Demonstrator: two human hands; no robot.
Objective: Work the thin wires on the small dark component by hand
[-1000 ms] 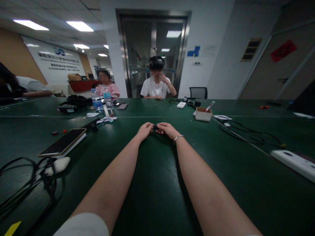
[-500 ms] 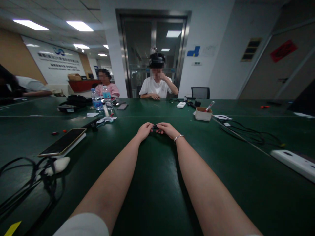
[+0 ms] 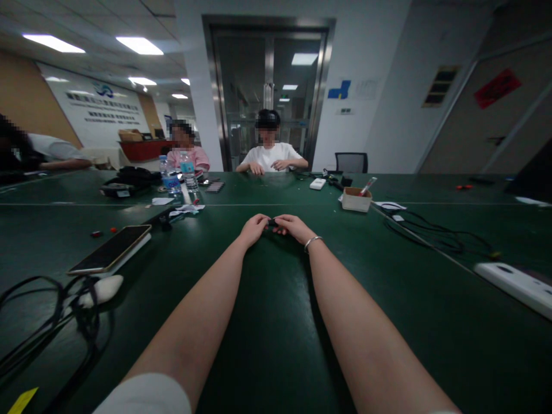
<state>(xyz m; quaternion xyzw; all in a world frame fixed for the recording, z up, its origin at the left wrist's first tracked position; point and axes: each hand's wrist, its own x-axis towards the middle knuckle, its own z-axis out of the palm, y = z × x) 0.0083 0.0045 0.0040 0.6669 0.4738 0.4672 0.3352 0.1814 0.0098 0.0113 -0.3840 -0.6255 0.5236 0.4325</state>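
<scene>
Both my arms reach forward over the dark green table [image 3: 276, 322]. Between my fingertips is a small black object [image 3: 271, 222], too small and too covered to name. My left hand [image 3: 254, 230] is closed on its left end, thumb and fingers pinched together. From the other side my right hand [image 3: 294, 228] pinches its right end, with the fingers curled under. A silver bangle [image 3: 313, 244] circles my right wrist. The fingers hide most of the black object.
Left of my arms lie a phone [image 3: 112, 248] on a white box, a white mouse [image 3: 101, 290] and black cables [image 3: 88, 310]. Bottles [image 3: 188, 172] stand farther back. A small carton [image 3: 356, 200] and a power strip [image 3: 517, 286] are at right. A person [image 3: 271, 155] sits opposite.
My hands stay in nearly the same place, still on the black object. The person opposite has lowered a hand from the face and leaned down, both hands now at the table.
</scene>
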